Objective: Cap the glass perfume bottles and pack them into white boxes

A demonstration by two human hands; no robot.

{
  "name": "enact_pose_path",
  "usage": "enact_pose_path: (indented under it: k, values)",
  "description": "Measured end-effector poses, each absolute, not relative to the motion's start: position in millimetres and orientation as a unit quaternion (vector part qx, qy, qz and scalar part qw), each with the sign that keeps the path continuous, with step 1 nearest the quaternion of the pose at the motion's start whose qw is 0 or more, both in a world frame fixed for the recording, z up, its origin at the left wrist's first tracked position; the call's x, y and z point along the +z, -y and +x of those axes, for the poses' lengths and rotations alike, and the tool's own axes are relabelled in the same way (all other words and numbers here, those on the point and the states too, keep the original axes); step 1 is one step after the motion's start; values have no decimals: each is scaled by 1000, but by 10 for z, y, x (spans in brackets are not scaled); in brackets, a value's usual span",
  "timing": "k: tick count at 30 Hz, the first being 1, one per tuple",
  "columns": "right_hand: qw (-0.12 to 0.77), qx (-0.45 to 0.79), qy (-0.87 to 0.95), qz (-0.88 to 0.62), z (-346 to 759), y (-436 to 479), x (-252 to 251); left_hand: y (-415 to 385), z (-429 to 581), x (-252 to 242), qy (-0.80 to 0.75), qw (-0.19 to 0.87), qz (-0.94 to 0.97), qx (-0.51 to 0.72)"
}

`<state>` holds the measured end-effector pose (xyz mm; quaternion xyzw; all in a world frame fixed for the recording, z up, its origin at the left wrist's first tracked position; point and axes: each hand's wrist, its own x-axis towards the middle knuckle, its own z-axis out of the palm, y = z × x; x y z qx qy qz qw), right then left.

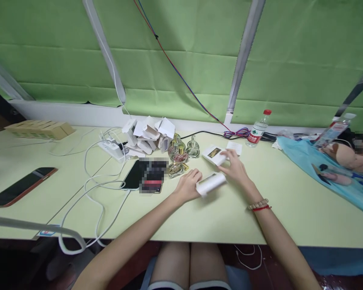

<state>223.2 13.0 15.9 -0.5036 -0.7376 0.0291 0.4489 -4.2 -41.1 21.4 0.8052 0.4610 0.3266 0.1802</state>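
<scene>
My left hand (188, 185) is closed on the end of a small white box (211, 184), which is tilted and slightly blurred above the table. My right hand (235, 168) has its fingers curled on the near right edge of another white box (212, 155) with a dark and gold picture on it. Beyond that hand lies a flat white paper piece (234, 148). Several glass perfume bottles stand left of the boxes, among them a clear one (193, 148) and a pinkish one (180, 155). One bottle (176, 170) with a gold cap lies near my left hand.
Opened white cartons (151, 133) are heaped at the back. Phones (133, 175) and looping white cables (87, 183) lie to the left, near a power strip (113, 150). A water bottle (256, 131) stands at the back right, beside a blue cloth (302, 161) with tools.
</scene>
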Motion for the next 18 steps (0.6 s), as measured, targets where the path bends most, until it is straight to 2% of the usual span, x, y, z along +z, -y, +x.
enact_pose_path:
  k: [2,4,7,9,11,13,16,18]
  values:
    - [347,36,767,-538,2302,-172,101,414,-26,171,-504,121,800,304]
    - [327,30,766,-552,2374,-204,85,413,-11,121,-564,76,765,303]
    - [421,33,737,-528,2398,-199,155,433,19,73,-590,84,744,303]
    - [509,36,705,-493,2318,-142,226,467,37,71,-546,103,783,278]
    - [542,27,705,-457,2164,-50,266,505,36,95,-493,100,819,275]
    - [489,2,761,-427,1973,43,251,525,4,142,-453,72,832,312]
    - [321,-23,864,-388,1726,92,148,485,-117,244,-456,9,797,397]
    - [246,-34,887,-390,1632,43,72,413,-241,327,-501,-23,734,458]
